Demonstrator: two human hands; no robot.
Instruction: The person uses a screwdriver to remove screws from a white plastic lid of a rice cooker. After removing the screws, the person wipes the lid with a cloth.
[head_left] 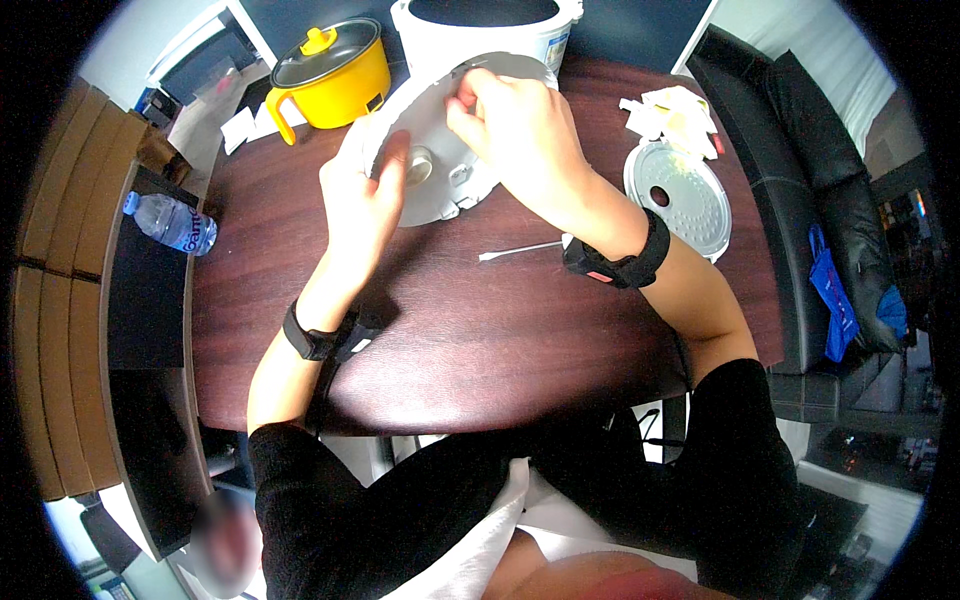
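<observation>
A white round plastic appliance cover (430, 195) is held tilted above the table, its hollow inner side facing me. A small round fitting and clips show inside it. My left hand (365, 200) grips its left rim, the thumb lying over the inner side. My right hand (525, 135) reaches across the inside near the far rim, fingers curled in a pinch; whatever lies between the fingertips is hidden. On the table below my right wrist lies a thin screwdriver (520, 250), its handle partly covered by the wrist.
Behind the cover stands a white pot-shaped appliance body (425, 35). A yellow pot with a glass lid (370, 75) is at the far left. To the right, crumpled tissues (670, 115) lie beside a grey perforated disc (685, 195). A water bottle (170, 222) lies left of the table.
</observation>
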